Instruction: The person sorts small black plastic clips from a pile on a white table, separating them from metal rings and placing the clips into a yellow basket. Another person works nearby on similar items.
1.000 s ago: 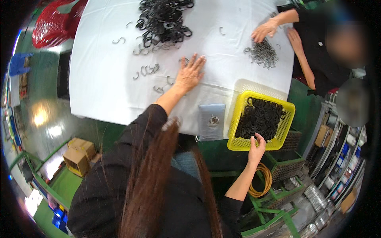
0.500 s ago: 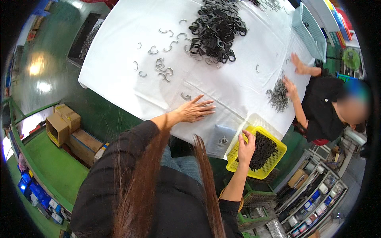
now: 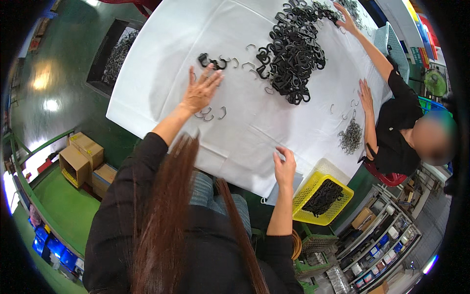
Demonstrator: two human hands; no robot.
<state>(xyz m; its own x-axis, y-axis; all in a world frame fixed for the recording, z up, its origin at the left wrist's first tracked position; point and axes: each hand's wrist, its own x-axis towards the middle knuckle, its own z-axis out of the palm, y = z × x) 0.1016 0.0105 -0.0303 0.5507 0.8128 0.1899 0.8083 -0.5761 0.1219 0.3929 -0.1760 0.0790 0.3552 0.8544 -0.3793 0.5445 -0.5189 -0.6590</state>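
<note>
Left hand point(image 3: 199, 91) has moved up the white table point(image 3: 161, 73), fingers spread flat over loose metal hooks point(image 3: 211, 113). Right hand point(image 3: 284, 165) left the yellow basket point(image 3: 313, 215), fingers loosely curled at the table edge.

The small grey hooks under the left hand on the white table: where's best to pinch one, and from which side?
Probably the curved hook lying apart at the right of the left hand. It lies flat on the white table, so come straight down and pinch across the middle of its curve with thumb and forefinger. Its right side looks free of neighbours; the hooks nearer the palm overlap and may lift together.
</note>
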